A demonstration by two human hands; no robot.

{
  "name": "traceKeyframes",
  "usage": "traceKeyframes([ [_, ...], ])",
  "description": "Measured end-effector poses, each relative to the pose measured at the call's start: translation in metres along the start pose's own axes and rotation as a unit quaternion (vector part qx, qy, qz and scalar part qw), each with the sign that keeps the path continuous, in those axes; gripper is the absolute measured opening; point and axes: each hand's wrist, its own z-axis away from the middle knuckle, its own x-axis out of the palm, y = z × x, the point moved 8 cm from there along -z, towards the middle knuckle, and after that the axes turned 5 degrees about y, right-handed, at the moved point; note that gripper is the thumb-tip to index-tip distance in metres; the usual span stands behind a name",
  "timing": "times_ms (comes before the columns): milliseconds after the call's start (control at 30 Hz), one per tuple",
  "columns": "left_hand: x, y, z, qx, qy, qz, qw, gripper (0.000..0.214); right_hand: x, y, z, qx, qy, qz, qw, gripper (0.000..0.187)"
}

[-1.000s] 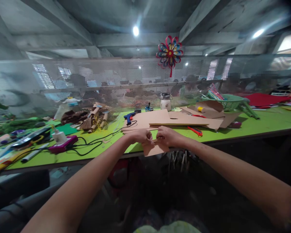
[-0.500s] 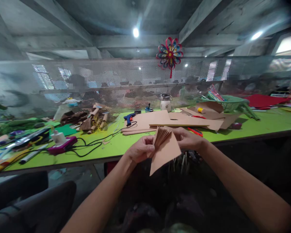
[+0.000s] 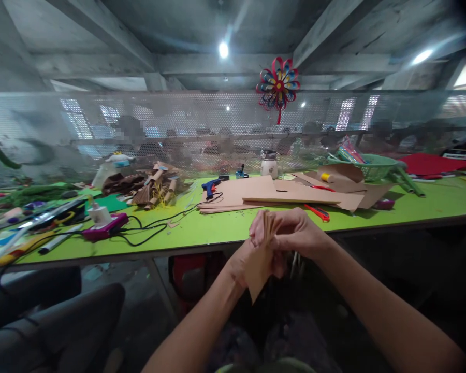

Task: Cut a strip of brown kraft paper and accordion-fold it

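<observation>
A piece of brown kraft paper, folded into narrow pleats at its upper end, is held up in front of the table edge. My left hand is closed around it from the left and behind, with some fingers hidden by the paper. From the right, my right hand pinches the pleats between thumb and fingers. The unpleated part hangs down to a pointed corner. Just beyond my hands, brown cardboard sheets lie stacked on the table.
On the green table are a blue glue gun, a purple power strip with black cords, a red utility knife, a jar and a green basket. A perforated screen stands behind.
My hands have drawn closer together and the paper has turned edge-on, its pleats now squeezed into a narrow bundle. My left hand has shifted right. The view has moved slightly.
</observation>
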Motion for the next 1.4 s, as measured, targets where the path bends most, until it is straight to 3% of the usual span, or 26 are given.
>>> traceKeyframes([
  [100,-0.014,0.013,0.007,0.01,0.014,-0.008,1.0,0.037,-0.021,0.014,-0.001,0.057,0.051,0.031,0.997,0.023],
  [200,-0.06,0.045,0.017,0.066,0.123,-0.052,0.989,0.035,-0.048,0.024,-0.005,0.068,0.084,0.124,0.986,0.022],
  [267,-0.087,0.078,0.023,0.127,0.199,-0.136,0.962,0.029,-0.06,0.038,-0.008,0.104,0.068,0.189,0.974,0.024],
  [333,-0.092,0.113,0.025,0.194,0.237,-0.279,0.91,0.03,-0.064,0.051,-0.014,0.128,0.02,0.265,0.955,0.025],
  [433,-0.066,0.137,0.012,0.248,0.191,-0.497,0.81,0.031,-0.055,0.067,-0.025,0.114,-0.089,0.379,0.914,0.025],
  [533,-0.041,0.122,-0.008,0.239,0.069,-0.625,0.74,0.029,-0.044,0.082,-0.035,0.098,-0.158,0.419,0.889,0.028],
  [600,-0.044,0.106,-0.018,0.21,0.027,-0.674,0.708,0.026,-0.042,0.091,-0.041,0.101,-0.167,0.417,0.888,0.032],
  [667,-0.057,0.097,-0.023,0.189,0.027,-0.705,0.683,0.023,-0.042,0.1,-0.044,0.111,-0.167,0.416,0.887,0.032],
  [733,-0.072,0.092,-0.025,0.175,0.043,-0.713,0.677,0.021,-0.042,0.107,-0.044,0.118,-0.164,0.426,0.882,0.03],
  [833,-0.086,0.088,-0.023,0.161,0.054,-0.695,0.699,0.023,-0.043,0.11,-0.042,0.115,-0.151,0.442,0.877,0.029],
  [1033,-0.092,0.088,-0.016,0.186,0.085,-0.682,0.702,0.025,-0.055,0.109,-0.035,0.117,-0.135,0.442,0.879,0.032],
  [1200,-0.1,0.083,-0.018,0.165,0.086,-0.676,0.713,0.025,-0.059,0.111,-0.033,0.094,-0.121,0.457,0.876,0.026],
  [1300,-0.101,0.08,-0.02,0.152,0.082,-0.691,0.702,0.023,-0.058,0.117,-0.032,0.086,-0.114,0.471,0.871,0.023],
  [1400,-0.095,0.078,-0.022,0.161,0.067,-0.724,0.667,0.021,-0.056,0.119,-0.031,0.061,-0.105,0.498,0.859,0.019],
])
